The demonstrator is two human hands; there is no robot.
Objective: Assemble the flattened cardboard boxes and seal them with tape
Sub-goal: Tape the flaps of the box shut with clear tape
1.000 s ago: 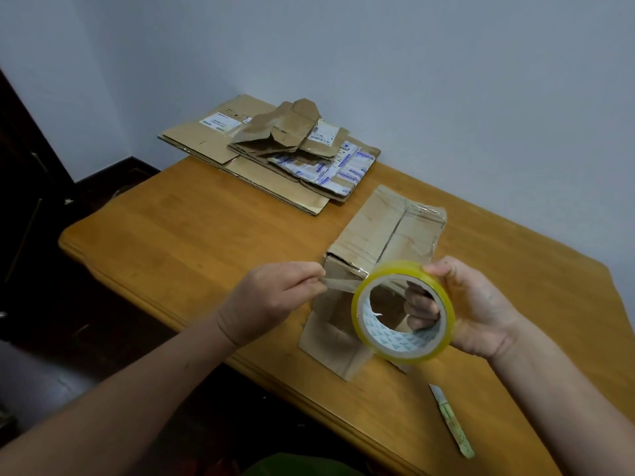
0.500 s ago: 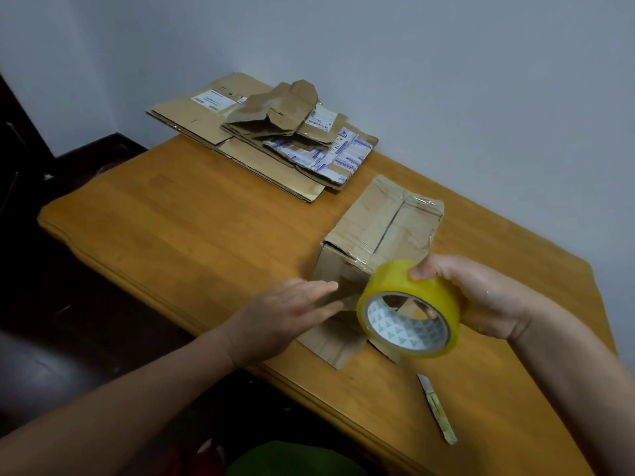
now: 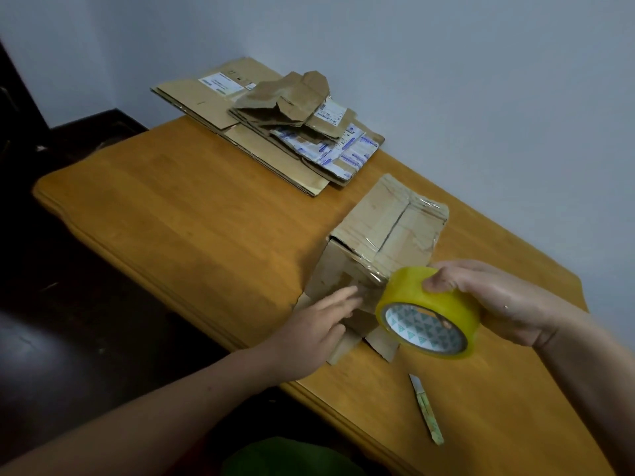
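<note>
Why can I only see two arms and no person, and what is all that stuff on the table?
There is no machine here. A person wears a camera on the head, so the picture shows what they see when they look down at their own work.

The left hand lies with straight fingers against the near side of a cardboard box, which stands on a wooden table. The right hand grips a roll of yellow tape close to the box.

At the back of the table lies a pile of flattened boxes. Near the front edge lies a small cutter, which nobody is touching.
</note>
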